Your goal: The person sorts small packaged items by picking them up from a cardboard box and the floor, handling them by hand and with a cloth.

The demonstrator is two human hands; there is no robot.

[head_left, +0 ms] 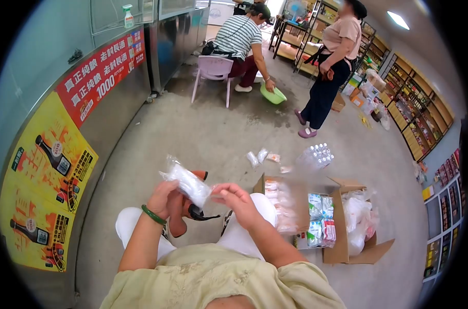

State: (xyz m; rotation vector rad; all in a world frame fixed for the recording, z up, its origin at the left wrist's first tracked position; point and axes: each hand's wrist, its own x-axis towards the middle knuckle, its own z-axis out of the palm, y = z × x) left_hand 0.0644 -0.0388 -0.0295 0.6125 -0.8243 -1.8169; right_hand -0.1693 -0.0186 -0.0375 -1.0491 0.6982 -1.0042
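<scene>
My left hand, with a green bangle at the wrist, is closed on a clear plastic packet with white contents. The packet is held tilted in front of my knees. My right hand is at the packet's right end, its fingers stretched out and close to the wrapper; whether they touch it I cannot tell. Below the packet, between my legs, is an orange-brown and black object, partly hidden by my left hand and the packet.
To my right stand a box of pinkish packets, white-and-green packs and an open carton with plastic bags. Bottles and small packets lie ahead. One person sits holding a green basin; another person stands nearby.
</scene>
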